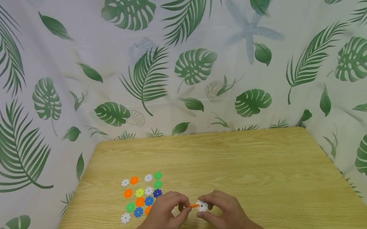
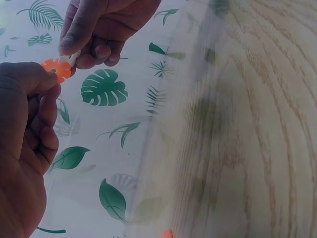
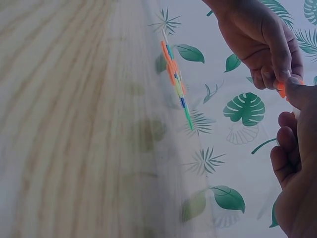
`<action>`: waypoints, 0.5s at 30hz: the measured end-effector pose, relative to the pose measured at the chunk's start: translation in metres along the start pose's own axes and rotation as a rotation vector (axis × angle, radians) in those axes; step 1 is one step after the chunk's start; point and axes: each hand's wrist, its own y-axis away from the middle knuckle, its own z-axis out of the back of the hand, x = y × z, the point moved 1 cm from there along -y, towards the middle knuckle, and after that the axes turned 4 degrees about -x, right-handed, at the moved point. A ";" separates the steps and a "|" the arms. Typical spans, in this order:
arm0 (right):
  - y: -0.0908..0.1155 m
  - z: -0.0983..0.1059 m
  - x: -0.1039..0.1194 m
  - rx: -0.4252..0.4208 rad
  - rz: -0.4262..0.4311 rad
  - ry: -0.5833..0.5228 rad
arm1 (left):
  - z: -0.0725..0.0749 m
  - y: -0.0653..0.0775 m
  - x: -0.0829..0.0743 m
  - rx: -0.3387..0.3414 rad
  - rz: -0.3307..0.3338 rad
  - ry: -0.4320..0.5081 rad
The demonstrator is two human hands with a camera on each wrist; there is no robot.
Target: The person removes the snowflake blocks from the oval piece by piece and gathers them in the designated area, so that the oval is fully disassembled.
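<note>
Near the front of the table, my left hand (image 1: 169, 213) pinches an orange notched disc (image 2: 60, 70) between thumb and fingertips. My right hand (image 1: 225, 211) grips a white notched disc (image 1: 202, 205) by its edges, thumb below and fingers above. The two discs meet edge to edge, the orange one seen edge-on and the white one face-on in the head view. In the left wrist view the orange disc's face shows, with the white disc partly hidden behind it and the right fingers.
Left of my hands, several flat notched discs lie in loose rows on the wooden table (image 1: 252, 159), among them a yellow disc (image 1: 139, 192), a dark blue disc (image 1: 157, 193) and a green disc (image 1: 130, 207). A leaf-patterned curtain (image 1: 221, 119) hangs behind and at both sides.
</note>
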 end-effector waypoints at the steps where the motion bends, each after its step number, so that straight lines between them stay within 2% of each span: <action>1: 0.000 0.000 0.000 -0.002 0.009 -0.004 | 0.000 0.000 0.000 0.004 0.000 0.007; 15: 0.000 0.001 -0.001 -0.003 0.064 -0.052 | 0.000 0.001 0.000 0.012 -0.025 0.071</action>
